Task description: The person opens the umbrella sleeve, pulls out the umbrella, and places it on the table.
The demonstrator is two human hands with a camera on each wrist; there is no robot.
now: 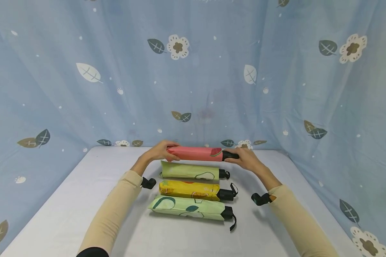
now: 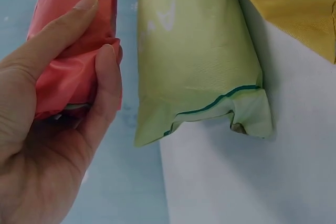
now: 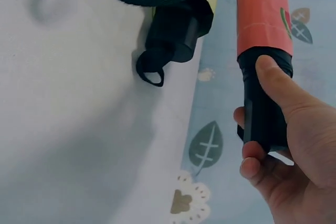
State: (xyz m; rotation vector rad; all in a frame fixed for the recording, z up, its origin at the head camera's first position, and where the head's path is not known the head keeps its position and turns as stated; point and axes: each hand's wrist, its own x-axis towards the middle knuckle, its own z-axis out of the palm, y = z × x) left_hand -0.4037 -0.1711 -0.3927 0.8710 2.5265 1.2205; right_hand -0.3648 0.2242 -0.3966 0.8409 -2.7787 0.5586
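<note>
A red folded umbrella (image 1: 194, 153) in its sleeve lies level between both hands at the far edge of the table. My left hand (image 1: 163, 151) grips its sleeve end; in the left wrist view the thumb and fingers (image 2: 108, 72) pinch the red cloth. Around the black handle (image 3: 265, 103) curl the fingers of my right hand (image 1: 244, 159). Nearer to me lie a plain green umbrella (image 1: 189, 171), a yellow umbrella (image 1: 188, 189) and a light green patterned umbrella (image 1: 189, 208), parallel in a column, black handles to the right.
A white table (image 1: 193, 239) carries the umbrellas. Behind it and on both sides hangs a blue curtain (image 1: 206, 92) printed with leaves and flowers. Wrist straps (image 1: 233, 221) of the lying umbrellas stick out at the right. Small black cameras (image 1: 260, 199) sit at the wrists.
</note>
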